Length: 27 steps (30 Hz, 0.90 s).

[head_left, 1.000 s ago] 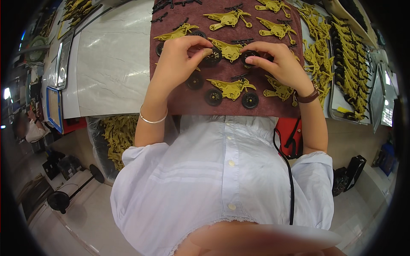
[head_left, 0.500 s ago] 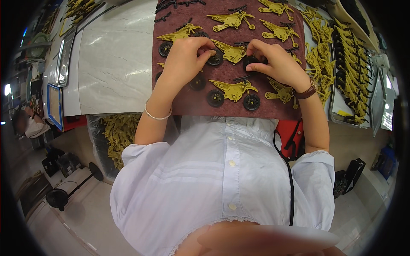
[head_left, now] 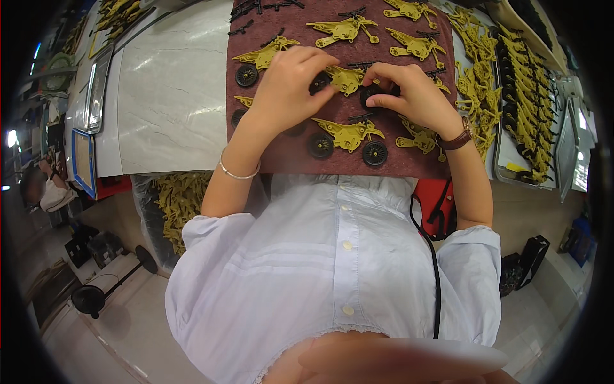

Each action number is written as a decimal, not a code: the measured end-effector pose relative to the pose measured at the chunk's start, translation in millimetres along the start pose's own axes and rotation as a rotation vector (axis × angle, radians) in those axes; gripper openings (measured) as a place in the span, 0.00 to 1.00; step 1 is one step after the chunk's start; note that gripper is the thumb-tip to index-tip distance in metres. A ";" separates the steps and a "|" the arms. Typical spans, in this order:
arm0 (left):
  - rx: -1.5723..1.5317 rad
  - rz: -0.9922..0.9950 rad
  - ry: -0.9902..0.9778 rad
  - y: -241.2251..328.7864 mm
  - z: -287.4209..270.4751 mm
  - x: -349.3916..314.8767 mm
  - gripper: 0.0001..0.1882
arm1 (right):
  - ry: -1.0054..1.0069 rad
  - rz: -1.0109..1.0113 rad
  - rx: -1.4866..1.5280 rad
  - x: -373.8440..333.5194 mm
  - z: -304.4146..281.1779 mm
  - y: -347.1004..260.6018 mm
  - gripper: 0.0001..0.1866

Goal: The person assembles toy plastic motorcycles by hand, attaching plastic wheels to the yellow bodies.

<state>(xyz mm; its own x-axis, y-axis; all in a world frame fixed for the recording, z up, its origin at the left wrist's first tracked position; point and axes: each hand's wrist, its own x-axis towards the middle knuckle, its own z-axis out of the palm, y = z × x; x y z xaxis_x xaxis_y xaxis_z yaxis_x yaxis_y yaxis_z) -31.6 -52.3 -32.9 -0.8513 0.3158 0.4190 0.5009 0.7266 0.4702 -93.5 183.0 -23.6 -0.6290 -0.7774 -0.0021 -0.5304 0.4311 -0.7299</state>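
Observation:
On the maroon cloth [head_left: 281, 157], a yellow toy motorcycle body [head_left: 346, 81] lies between my two hands, a thin black handlebar piece at its upper right. My left hand [head_left: 291, 86] reaches over its left end, index finger along the upper edge and thumb at the lower edge. A black spoked wheel [head_left: 319, 82] shows between that thumb and finger. The fingers of my right hand [head_left: 412, 93] curl round another black wheel [head_left: 369, 96] at the body's right end, partly hidden by them. Just below sits a similar yellow body [head_left: 348, 135] with black wheels [head_left: 375, 153] beside it.
Several more yellow bodies [head_left: 344, 29] with black handlebars lie in rows on the cloth. Yellow parts [head_left: 473, 89] are heaped to the right, beside a tray of lined-up bodies [head_left: 527, 109]. A marbled tabletop [head_left: 173, 96] stretches left; a bag of yellow parts [head_left: 179, 208] sits below it.
My left hand has shifted slightly up and right, its pinched thumb and finger now spread round the body's left end. My right hand stays at the right wheel, its fingers slightly moved.

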 end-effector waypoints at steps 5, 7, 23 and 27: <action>-0.008 0.066 -0.176 0.4 11.2 4.9 0.20 | 0.013 -0.032 0.077 -1.4 -0.8 2.1 0.14; 0.044 -0.006 -0.245 2.3 11.7 6.6 0.18 | 0.033 -0.019 0.097 -0.4 -0.2 3.5 0.14; 0.088 -0.020 -0.204 3.5 14.9 7.2 0.17 | 0.114 0.250 -0.087 -5.5 -3.3 -3.3 0.18; 0.085 -0.048 -0.211 7.6 12.2 8.3 0.18 | 0.143 0.151 -0.085 -3.3 1.0 6.6 0.18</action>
<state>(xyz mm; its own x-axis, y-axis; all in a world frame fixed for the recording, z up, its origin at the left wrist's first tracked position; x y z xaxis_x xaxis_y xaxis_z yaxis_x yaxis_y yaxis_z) -36.8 -36.7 -35.4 -0.8922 0.3933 0.2220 0.4515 0.7901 0.4146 -94.4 187.9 -29.0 -0.7758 -0.6310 -0.0057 -0.4662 0.5793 -0.6686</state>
